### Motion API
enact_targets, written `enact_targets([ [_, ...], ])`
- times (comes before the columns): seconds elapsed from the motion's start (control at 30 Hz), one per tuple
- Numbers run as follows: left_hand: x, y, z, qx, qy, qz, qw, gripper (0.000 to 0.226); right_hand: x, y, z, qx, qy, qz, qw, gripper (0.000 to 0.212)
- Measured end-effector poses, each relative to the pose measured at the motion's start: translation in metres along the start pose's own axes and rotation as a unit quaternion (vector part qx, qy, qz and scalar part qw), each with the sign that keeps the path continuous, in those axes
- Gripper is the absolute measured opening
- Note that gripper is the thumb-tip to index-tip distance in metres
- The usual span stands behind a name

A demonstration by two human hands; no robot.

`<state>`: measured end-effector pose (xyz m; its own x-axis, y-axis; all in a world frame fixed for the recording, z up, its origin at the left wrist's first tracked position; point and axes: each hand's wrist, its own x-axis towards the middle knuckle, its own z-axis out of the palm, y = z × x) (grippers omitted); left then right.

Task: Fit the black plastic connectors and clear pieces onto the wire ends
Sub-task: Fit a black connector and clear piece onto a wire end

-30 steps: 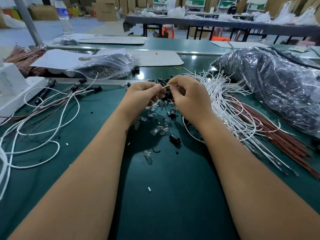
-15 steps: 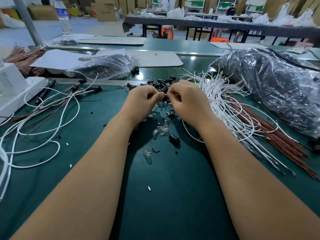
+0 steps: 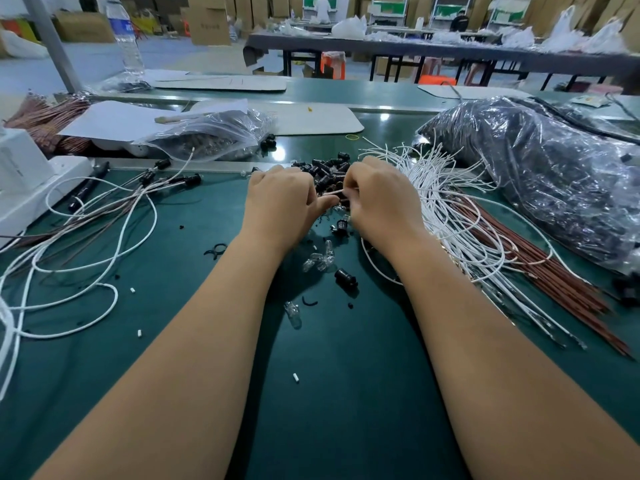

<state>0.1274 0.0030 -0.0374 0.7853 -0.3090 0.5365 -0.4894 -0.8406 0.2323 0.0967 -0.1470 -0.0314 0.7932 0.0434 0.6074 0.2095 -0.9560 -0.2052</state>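
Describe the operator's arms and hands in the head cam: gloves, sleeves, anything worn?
Both forearms are bare up to the frame edge, with no sleeves in view. The left hand and right hand wear no gloves. No watch, wristband or finger cots show on either wrist or hand. No ring shows on the parts in view, though the fingertips are mostly hidden. No markings or tape on the arms.

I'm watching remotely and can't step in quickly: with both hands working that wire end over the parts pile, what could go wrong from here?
1. The left hand and right hand hide the wire end, so a poor fit might go unnoticed.
2. The forearms hang over loose clear pieces and a stray black connector; a sweep could scatter them.
3. The white wires loop beside the right wrist and might snag.
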Motion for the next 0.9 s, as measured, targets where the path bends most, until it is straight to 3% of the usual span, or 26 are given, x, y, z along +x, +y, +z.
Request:
enact_targets([
  [0.17, -0.003, 0.009, 0.001, -0.019, -0.052, 0.051, 0.997, 0.042, -0.001, 0.008, 0.0, 0.05, 0.046, 0.106, 0.992, 0.009],
  [0.3, -0.005, 0.013, 0.005, -0.065, -0.096, 0.096, 0.989, 0.028, -0.002, 0.005, 0.002, 0.076, 0.044, 0.11, 0.99, 0.009],
  [0.4, -0.004, 0.013, 0.006, -0.116, -0.096, 0.077, 0.986, 0.02, -0.004, 0.002, 0.002, 0.088, 0.053, 0.09, 0.991, 0.007],
  [0.47, -0.004, 0.013, 0.004, -0.216, -0.086, 0.015, 0.972, 0.014, -0.005, -0.001, 0.0, 0.108, 0.082, 0.085, 0.987, 0.009],
  [0.6, -0.003, 0.01, 0.0, -0.441, 0.004, -0.15, 0.885, 0.011, -0.005, -0.013, 0.0, 0.164, 0.138, 0.094, 0.972, 0.009],
  [0.77, 0.003, 0.008, 0.0, -0.675, 0.062, -0.271, 0.683, 0.012, -0.005, -0.023, 0.003, 0.243, 0.124, 0.081, 0.959, 0.008],
  [0.83, 0.005, 0.009, 0.001, -0.713, 0.07, -0.289, 0.635, 0.013, -0.006, -0.023, 0.004, 0.238, 0.103, 0.067, 0.963, 0.008],
  [0.9, 0.006, 0.01, 0.002, -0.733, 0.064, -0.291, 0.612, 0.012, -0.006, -0.023, 0.004, 0.231, 0.089, 0.063, 0.967, 0.007],
])
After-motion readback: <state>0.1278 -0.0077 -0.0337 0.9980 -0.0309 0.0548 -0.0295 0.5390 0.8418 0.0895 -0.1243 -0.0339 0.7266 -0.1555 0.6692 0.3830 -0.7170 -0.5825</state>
